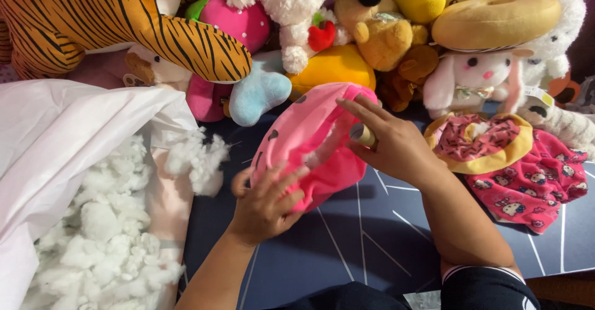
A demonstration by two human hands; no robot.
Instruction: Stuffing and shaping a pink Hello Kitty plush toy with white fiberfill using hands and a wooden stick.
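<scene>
Mostly pink plush [310,142], dark spots, open seam

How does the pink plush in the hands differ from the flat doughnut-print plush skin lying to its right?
The pink plush is plump with filling; the doughnut skin lies flat, a little white stuffing at its centre. The pink plush is plain pink with dark spots; the doughnut skin is patterned with a yellow rim. The left hand and right hand grip the pink plush; the doughnut skin lies untouched. Both rest on the dark table.
</scene>
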